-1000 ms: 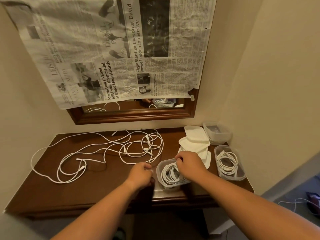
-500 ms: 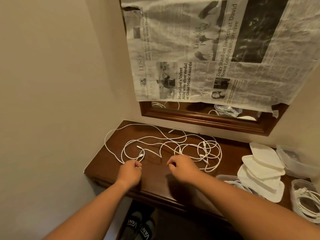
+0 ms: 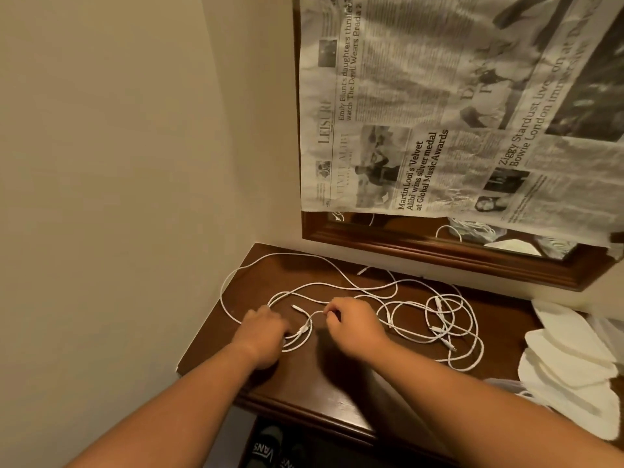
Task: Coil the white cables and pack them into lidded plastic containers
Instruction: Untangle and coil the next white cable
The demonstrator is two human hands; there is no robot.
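Several loose white cables (image 3: 398, 292) lie tangled across the dark wooden table (image 3: 337, 383). My left hand (image 3: 263, 336) sits at the left end of the tangle, fingers curled over a cable loop near a plug. My right hand (image 3: 354, 322) pinches a strand of the same cable just right of it. A stack of white container lids (image 3: 567, 369) lies at the right edge. The rim of a clear container (image 3: 503, 383) with coiled cable peeks out behind my right forearm.
The table stands in a corner, with a beige wall on the left. A wood-framed mirror (image 3: 439, 251) covered with newspaper (image 3: 456, 113) hangs behind it. Black shoes (image 3: 270, 447) stand on the floor under the front edge.
Both hands left the container at the right and moved left to the loose cables. The view swung left with them. The hands now hold a cable.
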